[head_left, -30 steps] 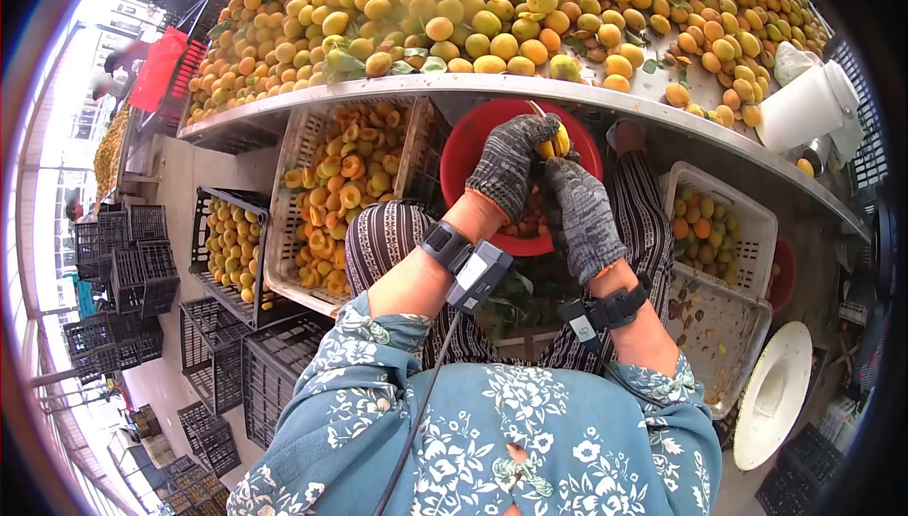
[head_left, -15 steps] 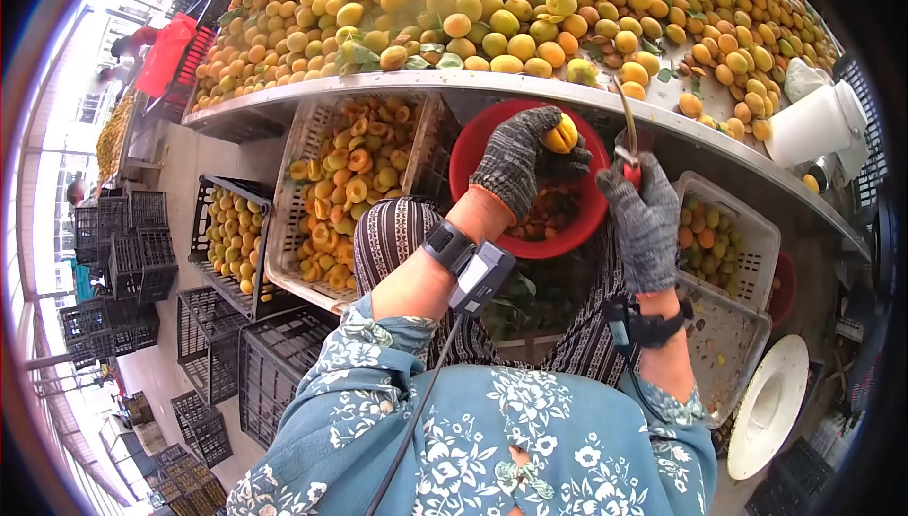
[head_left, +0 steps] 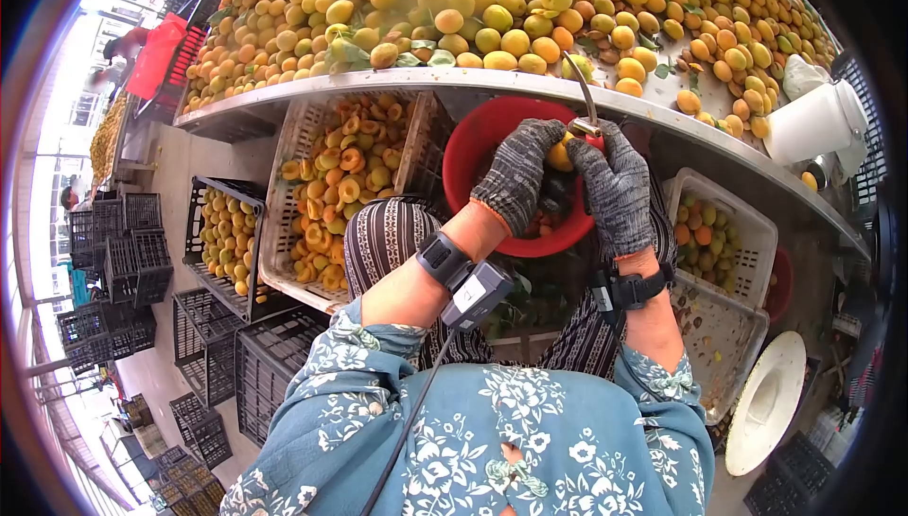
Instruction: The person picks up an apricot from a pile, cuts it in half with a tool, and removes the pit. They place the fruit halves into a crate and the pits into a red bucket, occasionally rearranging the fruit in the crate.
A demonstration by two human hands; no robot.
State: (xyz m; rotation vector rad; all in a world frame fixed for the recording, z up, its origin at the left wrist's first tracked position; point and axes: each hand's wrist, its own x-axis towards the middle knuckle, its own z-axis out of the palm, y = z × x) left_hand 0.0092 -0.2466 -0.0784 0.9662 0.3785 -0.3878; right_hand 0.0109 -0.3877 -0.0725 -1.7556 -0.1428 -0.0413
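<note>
My left hand, in a grey knitted glove, is closed round a yellow apricot above the red basin. My right hand, gloved the same way, grips a red-handled curved knife with its blade pointing up and away. The two hands are close together at the fruit, and the fingers partly cover it. Dark pieces lie inside the basin below them. Beyond the basin, whole apricots are heaped on the metal-edged table.
A white crate of cut apricots stands left of my legs, with a black crate of apricots beside it. At right are a pale crate, an empty-looking tray, a white bucket and a white hat.
My right hand has moved left and forward with the knife, from beside the basin to the apricot in my left hand. The view has shifted slightly.
</note>
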